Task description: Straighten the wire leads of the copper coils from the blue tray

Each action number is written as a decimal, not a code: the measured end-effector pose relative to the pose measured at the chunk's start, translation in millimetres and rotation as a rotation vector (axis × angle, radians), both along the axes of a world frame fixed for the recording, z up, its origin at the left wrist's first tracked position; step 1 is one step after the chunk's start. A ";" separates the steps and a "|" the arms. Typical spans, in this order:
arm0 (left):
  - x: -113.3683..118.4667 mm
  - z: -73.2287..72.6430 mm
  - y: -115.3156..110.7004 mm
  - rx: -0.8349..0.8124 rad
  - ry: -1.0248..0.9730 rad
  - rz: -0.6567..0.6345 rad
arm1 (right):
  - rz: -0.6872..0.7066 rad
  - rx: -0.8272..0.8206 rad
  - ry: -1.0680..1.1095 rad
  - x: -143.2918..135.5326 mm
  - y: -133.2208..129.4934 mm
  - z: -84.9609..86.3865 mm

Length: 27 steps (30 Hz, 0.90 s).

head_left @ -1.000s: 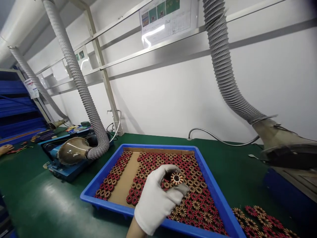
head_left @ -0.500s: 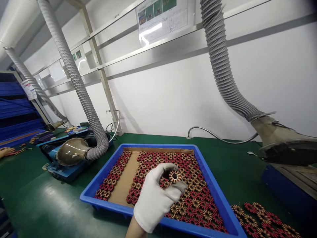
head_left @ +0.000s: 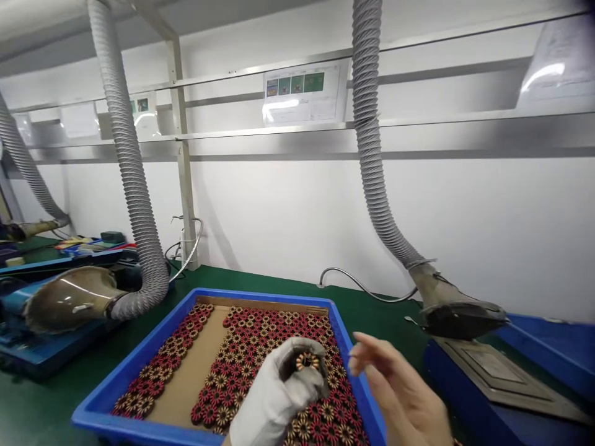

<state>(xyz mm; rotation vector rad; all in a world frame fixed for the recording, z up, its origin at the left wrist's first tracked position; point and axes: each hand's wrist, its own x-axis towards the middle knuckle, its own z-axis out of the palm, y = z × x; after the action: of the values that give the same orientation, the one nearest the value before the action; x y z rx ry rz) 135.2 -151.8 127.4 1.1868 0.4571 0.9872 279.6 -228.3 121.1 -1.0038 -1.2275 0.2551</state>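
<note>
- Green bench [head_left: 56,402] ran along a white wall, w/ grey extraction hoses hanging down.
- Far left: hose funnel [head_left: 69,300] lay on its side above a blue machine [head_left: 32,353].
- Blue tray [head_left: 139,362] sat mid-bench, near front edge, lined w/ cardboard, rows of red/copper wound coils [head_left: 260,334] inside.
- Left hand [head_left: 274,396], white glove, was closed round one coil [head_left: 307,361], held above tray's front right part.
- Right hand [head_left: 404,396], bare, fingers spread, held nothing, just beside tray's right rim.
- Right: second funnel [head_left: 460,310] over a blue unit [head_left: 469,384].
</note>
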 end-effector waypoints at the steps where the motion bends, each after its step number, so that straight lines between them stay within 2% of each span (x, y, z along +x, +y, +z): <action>1: -0.2 1.4 -2.3 -0.004 0.019 -0.031 | 0.045 -0.035 -0.025 -0.7 4.2 0.5; 3: 0.1 6.1 -6.5 0.009 0.084 -0.088 | 0.133 -0.121 -0.093 -1.5 9.7 1.7; 6: 2.5 10.5 -9.7 0.041 0.129 -0.127 | 0.164 -0.207 -0.186 -1.2 10.9 4.1; 12: 8.4 -3.1 -7.3 -0.119 0.075 -0.011 | 0.304 -0.262 -0.169 3.8 7.5 6.9; 14: 9.7 -2.5 -6.5 -0.130 0.078 -0.066 | 0.294 -0.280 -0.157 3.7 7.6 6.9; 17: 8.4 7.1 -7.9 -0.072 0.138 -0.150 | 0.262 -0.292 -0.139 -0.2 10.3 5.3; 20: 2.5 16.6 -11.1 -0.048 0.229 -0.219 | 0.358 -0.209 0.063 -4.1 14.1 1.8; 22: -1.1 18.0 -11.8 -0.082 0.289 -0.211 | 0.413 -0.084 0.279 -3.1 14.6 0.0; 23: -1.9 16.8 -11.2 -0.093 0.298 -0.190 | 0.397 -0.029 0.340 -1.3 14.0 -0.4; 25: -0.8 11.4 -7.8 -0.133 0.221 -0.150 | 0.321 -0.025 0.286 3.2 11.7 -0.1; 27: 3.2 4.3 -2.7 -0.237 0.089 -0.187 | 0.284 -0.146 0.068 5.8 9.8 0.9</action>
<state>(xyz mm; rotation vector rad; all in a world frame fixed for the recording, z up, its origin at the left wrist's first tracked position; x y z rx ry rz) 138.4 -154.5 131.8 1.0409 0.5088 0.7011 285.4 -218.5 122.0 -0.9355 -1.3019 0.6038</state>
